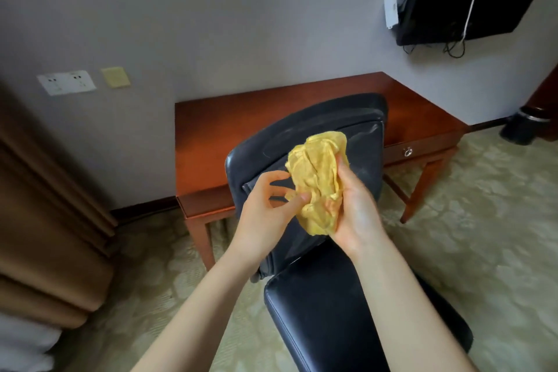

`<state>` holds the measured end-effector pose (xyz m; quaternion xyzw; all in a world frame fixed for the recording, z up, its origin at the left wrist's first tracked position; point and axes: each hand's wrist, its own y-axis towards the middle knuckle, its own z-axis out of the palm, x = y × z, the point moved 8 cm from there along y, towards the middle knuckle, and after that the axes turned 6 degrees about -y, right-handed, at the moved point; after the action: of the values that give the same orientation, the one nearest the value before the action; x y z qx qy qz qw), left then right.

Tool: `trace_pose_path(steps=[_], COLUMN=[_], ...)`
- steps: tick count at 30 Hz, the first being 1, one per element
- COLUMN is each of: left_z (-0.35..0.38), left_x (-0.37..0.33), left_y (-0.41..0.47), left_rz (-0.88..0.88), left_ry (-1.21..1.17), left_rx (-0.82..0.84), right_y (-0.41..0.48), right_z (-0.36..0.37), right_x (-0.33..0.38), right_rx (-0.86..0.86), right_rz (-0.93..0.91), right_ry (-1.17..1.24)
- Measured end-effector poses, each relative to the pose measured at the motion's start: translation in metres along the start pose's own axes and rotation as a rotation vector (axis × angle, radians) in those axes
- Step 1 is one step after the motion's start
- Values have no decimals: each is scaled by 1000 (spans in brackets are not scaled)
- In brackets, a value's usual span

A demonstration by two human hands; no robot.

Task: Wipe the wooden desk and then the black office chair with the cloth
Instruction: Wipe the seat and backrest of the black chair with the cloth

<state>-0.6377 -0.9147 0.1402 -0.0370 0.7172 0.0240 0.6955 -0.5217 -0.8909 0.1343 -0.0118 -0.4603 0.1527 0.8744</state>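
- Writing: none readable.
- Right hand (pixel 351 211): palm up, fingers curled round bunched cloth (pixel 317 181).
- Left hand (pixel 268 205): fingertips pinching cloth, above chair (pixel 326 305).

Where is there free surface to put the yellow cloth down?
The wooden desk top shows bare on the left by the wall and on the right above the drawer; the black office chair backrest hides its middle. The chair seat is bare too. Both hands hold the cloth.

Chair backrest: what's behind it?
Behind the backrest stands the wooden desk, its top bare where visible. The backrest covers the desk's middle front. A yellow cloth, held by the right hand and left hand, is in front.
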Motion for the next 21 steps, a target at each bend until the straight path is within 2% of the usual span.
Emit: trace_pose_path(steps=[2,5,9,11,13,15,18,19,21], left_z=[-3,-21,-51,-59,-63,-62,-42,-36,-32], left_x=[6,4,-2,-4,-4,0,21,26,25], left_y=[-1,-3,-2,-1,1,2,9,10,21], left_rz=[-25,22,92,111,124,87,-66,-77,-9], left_ry=[2,-15,-165,-251,-298,-206,219,358,466], left_rx=[-26,-158,-298,-319,-326,-306,-104,-47,-34], right_y=[2,9,19,22,27,31,38,39,47], right_z=[0,-3,-15,-25,-34,-36,-35,-33,-24], right_x=[6,13,27,34,35,29,23,22,24], right_rx=[-15,-40,-127,-187,-209,-184,-196,-201,-192], right_rz=[-55,-116,-197,-236,-239,-200,-105,-83,-67], right_ry=[-65,-177,-423,-542,-554,-436,-179,-126,-66])
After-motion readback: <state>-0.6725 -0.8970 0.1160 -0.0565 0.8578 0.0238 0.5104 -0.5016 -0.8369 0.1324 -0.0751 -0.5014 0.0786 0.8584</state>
